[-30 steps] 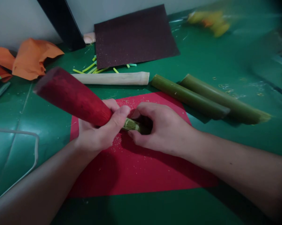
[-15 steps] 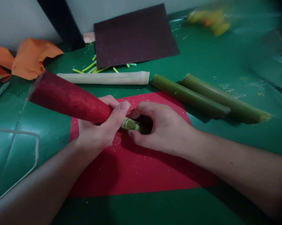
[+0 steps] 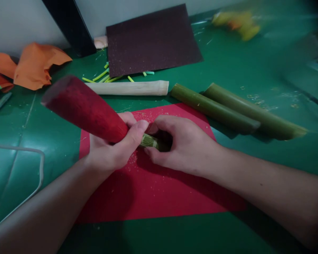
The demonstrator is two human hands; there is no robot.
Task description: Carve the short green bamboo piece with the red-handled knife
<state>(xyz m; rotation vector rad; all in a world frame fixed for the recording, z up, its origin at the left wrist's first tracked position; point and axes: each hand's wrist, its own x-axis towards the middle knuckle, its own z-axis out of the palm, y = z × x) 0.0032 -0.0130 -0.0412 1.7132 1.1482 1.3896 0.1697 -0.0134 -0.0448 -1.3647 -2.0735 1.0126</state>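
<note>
Here, the left hand closes its fingers around the red cylinder, near the lower end, perhaps for finer control. The right hand curls narrowly around the green piece, between both thumbs, probably for steadiness. Beneath the fingers, the red sheet catches crumbs.

Premises: a small craft work area; home or workshop cannot be determined. Evidence: a green desk against a pale wall. On it, a red sheet strewn with fine shavings. Over the red sheet, a green piece scored with lines, in the hands. Beyond the red sheet, a pale cane and speckled dark sheet; right of it, cut green tubes; far left of it, crumpled orange paper.
</note>
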